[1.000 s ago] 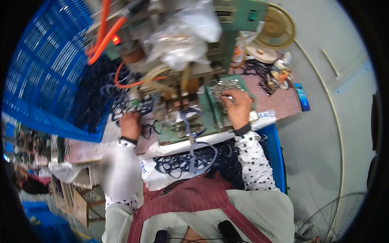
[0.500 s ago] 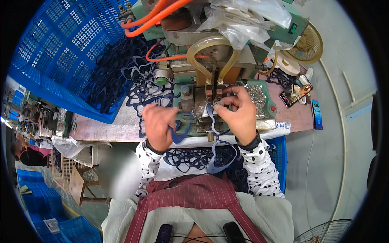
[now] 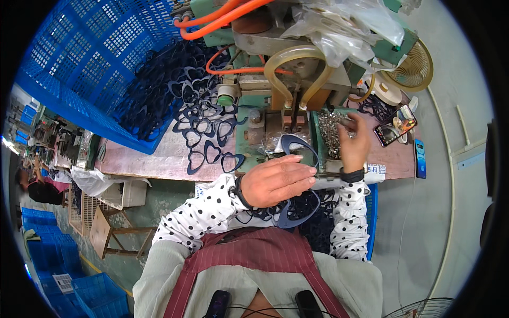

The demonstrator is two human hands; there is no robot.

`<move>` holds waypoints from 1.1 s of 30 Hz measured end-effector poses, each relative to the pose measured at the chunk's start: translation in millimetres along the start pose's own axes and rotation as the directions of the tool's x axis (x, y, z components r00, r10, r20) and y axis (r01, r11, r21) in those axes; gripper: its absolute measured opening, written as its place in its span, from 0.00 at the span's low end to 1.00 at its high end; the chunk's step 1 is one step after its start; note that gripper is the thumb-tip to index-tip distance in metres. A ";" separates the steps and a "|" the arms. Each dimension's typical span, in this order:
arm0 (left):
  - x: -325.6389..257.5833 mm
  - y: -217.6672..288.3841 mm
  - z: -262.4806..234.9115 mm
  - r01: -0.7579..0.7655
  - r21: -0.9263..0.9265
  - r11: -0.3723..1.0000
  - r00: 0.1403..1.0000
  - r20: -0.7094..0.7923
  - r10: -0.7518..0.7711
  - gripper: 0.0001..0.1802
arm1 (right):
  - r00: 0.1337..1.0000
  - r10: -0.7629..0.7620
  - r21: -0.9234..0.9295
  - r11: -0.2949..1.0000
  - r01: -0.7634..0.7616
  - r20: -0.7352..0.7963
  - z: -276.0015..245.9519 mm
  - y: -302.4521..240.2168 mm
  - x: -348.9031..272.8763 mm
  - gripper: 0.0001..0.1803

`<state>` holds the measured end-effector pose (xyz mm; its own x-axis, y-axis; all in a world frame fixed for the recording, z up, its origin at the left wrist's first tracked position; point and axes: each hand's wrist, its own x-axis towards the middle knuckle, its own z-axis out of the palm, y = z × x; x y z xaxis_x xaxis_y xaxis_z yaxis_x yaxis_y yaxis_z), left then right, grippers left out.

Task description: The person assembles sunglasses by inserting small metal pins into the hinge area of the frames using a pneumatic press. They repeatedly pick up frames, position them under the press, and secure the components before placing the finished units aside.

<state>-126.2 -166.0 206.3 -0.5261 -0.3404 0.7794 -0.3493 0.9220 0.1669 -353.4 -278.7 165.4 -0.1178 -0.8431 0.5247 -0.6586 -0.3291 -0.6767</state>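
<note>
- The pink-topped bench (image 3: 135,165) runs across the middle, its front edge partly under white sheeting
- The blue crate (image 3: 79,58) tilts at its left end, its mouth toward the bench, with dark frames (image 3: 151,93) heaped inside and spread out onto the bench top
- The green machine (image 3: 253,127) stands at centre, fed by orange hoses (image 3: 228,16) and bearing a crumpled clear bag (image 3: 344,26)
- A second blue bin (image 3: 373,212) sits below the bench edge, near the right sleeve
- The fan (image 3: 416,66) stands behind, at the far right corner
- The left hand (image 3: 278,183) is in front of the machine, fingers stretched out together across the navy frame; I cannot tell whether its grip holds it
- The right hand (image 3: 354,143) is over the bits, fingers bent and slightly blurred; whether its grip has one, I cannot tell
- The navy frame (image 3: 288,218) is upright in view, one loop above the left hand, one below
- Two phones (image 3: 420,159) lie at right
- Small metal bits (image 3: 330,132) lie piled beside the machine
</note>
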 end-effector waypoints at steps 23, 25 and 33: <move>-107.5 -13.0 -21.5 0.775 0.459 0.436 0.609 -0.354 -0.710 0.13 | 0.999 0.033 0.039 0.999 -0.034 0.031 3.9 50.8 -34.4 0.07; -140.7 -38.7 -31.7 0.741 0.650 0.171 0.471 -0.320 -0.822 0.19 | 1.000 0.013 0.003 1.000 -0.013 -0.021 0.0 47.5 -33.5 0.05; -211.1 -89.0 -23.9 0.991 0.127 0.030 0.038 -0.057 -0.998 0.22 | 0.994 -0.085 -0.104 0.992 0.078 -0.064 4.4 53.3 -36.5 0.05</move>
<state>34.4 -171.8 41.3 0.3725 -0.9223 -0.1029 -0.6306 -0.3329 0.7011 -381.0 -267.3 107.9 -0.1089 -0.7834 0.6119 -0.7396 -0.3475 -0.5764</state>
